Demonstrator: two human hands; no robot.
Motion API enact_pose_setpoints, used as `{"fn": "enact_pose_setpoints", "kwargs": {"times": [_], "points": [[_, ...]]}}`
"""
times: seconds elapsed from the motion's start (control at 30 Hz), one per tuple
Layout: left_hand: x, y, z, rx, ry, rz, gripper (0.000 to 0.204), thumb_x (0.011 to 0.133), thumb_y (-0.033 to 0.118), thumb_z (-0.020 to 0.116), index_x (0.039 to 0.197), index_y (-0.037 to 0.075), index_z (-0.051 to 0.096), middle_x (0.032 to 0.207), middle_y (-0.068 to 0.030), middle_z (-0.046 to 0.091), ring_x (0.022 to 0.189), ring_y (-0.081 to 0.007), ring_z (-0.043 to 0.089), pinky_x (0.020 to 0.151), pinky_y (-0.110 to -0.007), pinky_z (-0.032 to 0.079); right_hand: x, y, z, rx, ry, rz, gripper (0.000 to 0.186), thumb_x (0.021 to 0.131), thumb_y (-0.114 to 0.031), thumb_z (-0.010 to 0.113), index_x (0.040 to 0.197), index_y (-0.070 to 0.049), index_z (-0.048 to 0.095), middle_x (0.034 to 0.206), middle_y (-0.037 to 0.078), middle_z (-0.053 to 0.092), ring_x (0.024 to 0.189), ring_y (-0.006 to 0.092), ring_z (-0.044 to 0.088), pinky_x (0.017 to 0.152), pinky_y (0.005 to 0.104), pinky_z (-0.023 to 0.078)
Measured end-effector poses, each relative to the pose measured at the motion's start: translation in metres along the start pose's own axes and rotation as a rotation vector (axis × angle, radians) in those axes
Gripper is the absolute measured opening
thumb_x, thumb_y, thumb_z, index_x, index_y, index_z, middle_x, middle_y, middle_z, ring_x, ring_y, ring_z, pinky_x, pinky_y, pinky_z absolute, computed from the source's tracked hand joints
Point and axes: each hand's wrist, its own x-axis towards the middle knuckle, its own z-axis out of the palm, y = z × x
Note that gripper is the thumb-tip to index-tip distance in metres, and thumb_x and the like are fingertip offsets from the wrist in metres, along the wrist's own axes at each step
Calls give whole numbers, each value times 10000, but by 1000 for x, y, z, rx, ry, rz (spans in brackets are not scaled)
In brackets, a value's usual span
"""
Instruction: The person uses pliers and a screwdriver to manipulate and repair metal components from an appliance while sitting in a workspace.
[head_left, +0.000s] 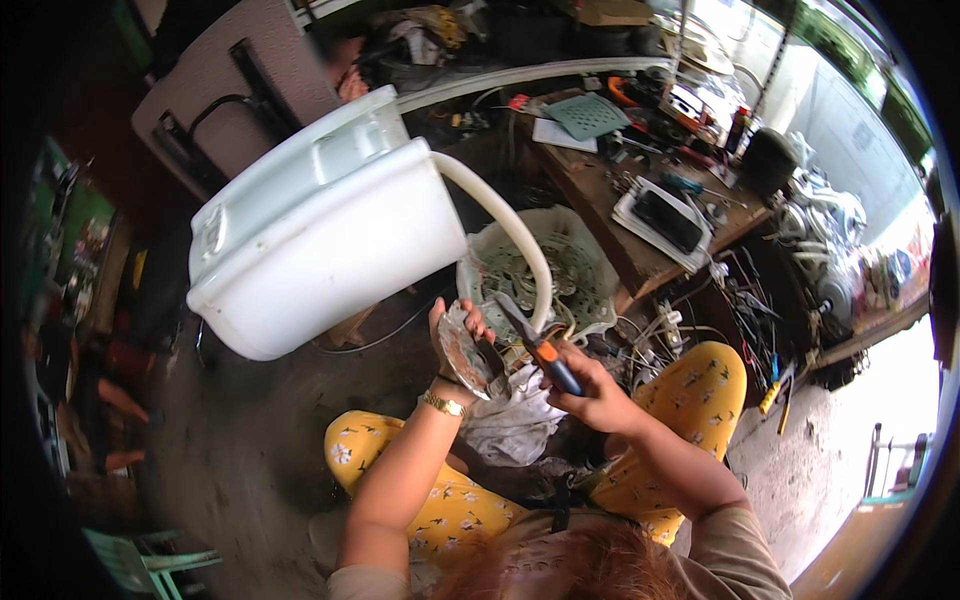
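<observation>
My left hand [446,335] is closed around a thin, rusty, dull-silver metal plate [470,362], held upright and tilted. My right hand [590,390] grips pliers [545,355] with orange and dark handles, their jaws pointing up-left near the plate. Just beyond them a white hose [505,215] curves down from a white plastic appliance housing [330,275] lying on its side. Behind the hose is a pale basket [598,255] holding metal parts and wires. A crumpled whitish cloth [510,430] lies below my hands, between my knees.
A wooden bench [635,262] at the right bears tools and a phone [665,222]. Tangled cables and tools [750,320] fill the space below. A pinkish panel [220,100] stands back left, a green plastic chair [150,560] lower left. Part of a person's bare leg [120,400] shows at the far left.
</observation>
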Motion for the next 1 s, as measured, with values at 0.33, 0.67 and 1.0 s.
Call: {"fn": "enact_pose_setpoints", "kwargs": {"times": [0.33,0.67,1.0], "points": [[5,50,53,-11,-437,320,251,915,300,389,823,81,471,714,-24,389,749,-163,409,817,-334,378,-23,26,7,217,-243,437,423,823,-7,604,1227,-57,491,1090,31,545,1056,133,484,918,289,409],[11,53,78,416,-676,293,261,841,349,437,711,125,409,693,-4,359,721,-143,341,721,-298,305,-20,33,11,309,-146,369,323,828,-71,652,1127,-60,531,995,11,550,904,105,517,796,272,454],[1,-13,72,330,-507,317,291,852,353,394,716,96,401,683,0,366,694,-130,353,730,-300,315,6,40,25,435,318,483,409,793,-181,748,1105,-54,517,948,20,532,791,125,544,637,304,491]]}}
